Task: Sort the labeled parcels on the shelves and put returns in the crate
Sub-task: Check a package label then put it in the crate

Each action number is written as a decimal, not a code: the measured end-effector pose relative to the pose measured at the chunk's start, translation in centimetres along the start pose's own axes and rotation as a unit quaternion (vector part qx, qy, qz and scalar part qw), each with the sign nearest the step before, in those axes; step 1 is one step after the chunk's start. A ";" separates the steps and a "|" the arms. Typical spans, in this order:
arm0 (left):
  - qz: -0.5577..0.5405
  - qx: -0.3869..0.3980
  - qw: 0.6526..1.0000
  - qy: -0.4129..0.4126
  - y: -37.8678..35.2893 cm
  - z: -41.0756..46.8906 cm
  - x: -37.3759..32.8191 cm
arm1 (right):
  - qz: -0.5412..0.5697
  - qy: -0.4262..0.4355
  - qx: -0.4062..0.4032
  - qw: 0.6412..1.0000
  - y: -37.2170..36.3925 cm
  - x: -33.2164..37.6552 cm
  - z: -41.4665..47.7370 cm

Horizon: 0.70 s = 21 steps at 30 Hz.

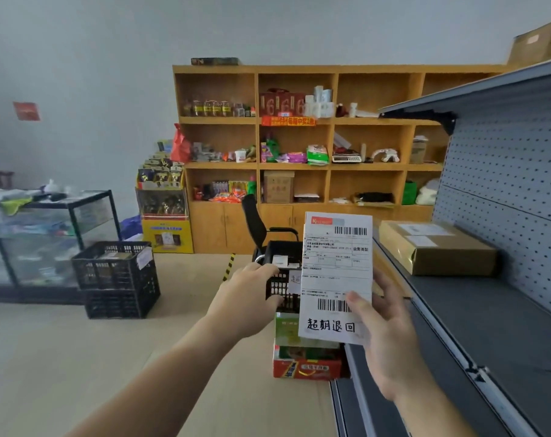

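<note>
Parcel [337,272] marked as a return sits pinched in the right hand [384,335]. Left hand [245,294] grips the crate [282,291] rim. Best to steady the crate, then drop the parcel in flat.

Soft even light on my feed, hardly any shadows; everything far beyond my right hand [390,339] looks mushy, frame edges bend.
</note>
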<state>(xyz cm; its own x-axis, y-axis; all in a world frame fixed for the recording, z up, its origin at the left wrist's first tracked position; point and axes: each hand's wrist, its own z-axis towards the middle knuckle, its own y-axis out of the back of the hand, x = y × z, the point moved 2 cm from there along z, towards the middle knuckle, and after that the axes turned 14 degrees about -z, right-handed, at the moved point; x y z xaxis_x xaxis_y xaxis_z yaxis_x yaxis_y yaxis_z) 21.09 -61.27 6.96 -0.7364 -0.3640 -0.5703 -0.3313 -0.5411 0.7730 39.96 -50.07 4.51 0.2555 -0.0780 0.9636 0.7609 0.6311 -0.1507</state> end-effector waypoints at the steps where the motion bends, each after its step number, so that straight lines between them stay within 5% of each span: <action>1: 0.005 -0.002 1.000 0.004 -0.4 1.5 0.0 | -0.001 -0.004 0.003 1.000 0.2 -0.5 1.8; 13: 0.072 0.042 0.995 0.047 -7.1 16.9 5.5 | 0.026 -0.056 0.037 0.997 0.8 -7.7 19.6; 21: 0.006 0.018 0.999 0.026 -9.5 30.5 9.9 | 0.009 -0.035 0.016 0.999 -1.1 -11.7 32.5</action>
<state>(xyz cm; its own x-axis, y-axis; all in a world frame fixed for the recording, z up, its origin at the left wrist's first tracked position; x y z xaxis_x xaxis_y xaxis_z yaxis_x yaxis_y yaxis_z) -1.01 -36.54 2.44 -0.7097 -0.4097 -0.5731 -0.3433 -0.5093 0.7892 16.76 -24.81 0.58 0.2263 -0.0122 0.9740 0.7361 0.6570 -0.1628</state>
